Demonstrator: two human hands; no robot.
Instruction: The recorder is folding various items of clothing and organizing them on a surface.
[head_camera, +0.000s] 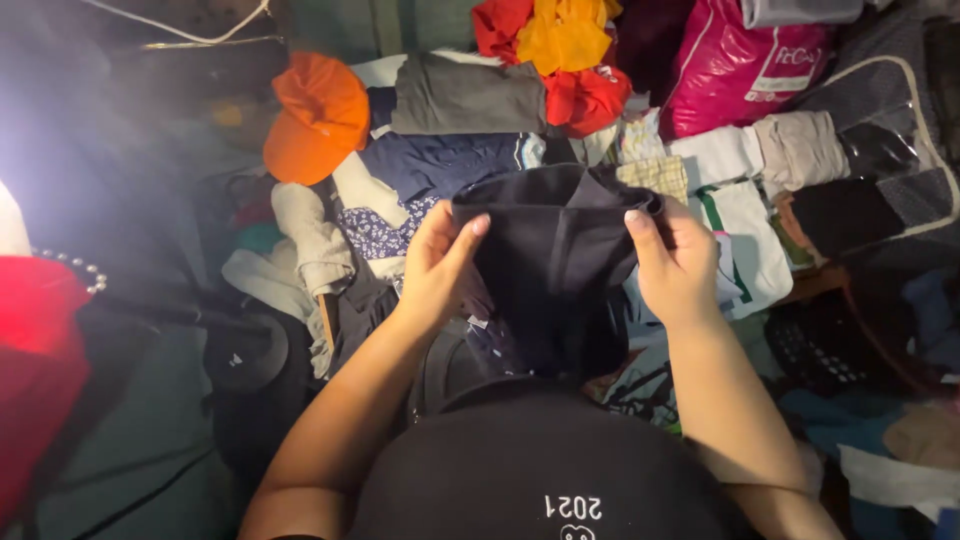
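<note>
Left hand: I am pinching the left edge of the black cloth (555, 260) with my left hand (435, 270), thumb lying over the front, the other fingers tucked behind the fabric where I cannot see them.
Right hand: my right hand (675, 270) is gripping the right edge the same way, thumb on top near the upper hem, fingers closed on the cloth.
Black cloth: I am holding it up between both hands, above my lap and in front of the heap of clothes; its lower part is hanging down toward my black shirt (540, 470).
Risk of slipping: I am holding only the two edges, so I judge the middle could sag or the fold could fall open if either thumb loosens.
Risk of snagging: the hanging end is dangling close to the dark things under it, and I think it could catch or drag something along.
Risk of mix-up: the light is dim and several dark pieces are lying around, so this one could be lost among them if I am dropping it there.
Pink bag: a shiny pink plastic bag (745, 65) is lying at the top right, with a pale rectangular label on its front.
Orange cap: an orange cap (318, 115) is sitting at the upper left of the heap.
Clear cover: a see-through zip cover with a pale edge (900, 130) is lying at the far right.
Pile: folded grey (465, 95), navy (450, 160) and red (585, 100) clothes are stacked just behind the cloth.
</note>
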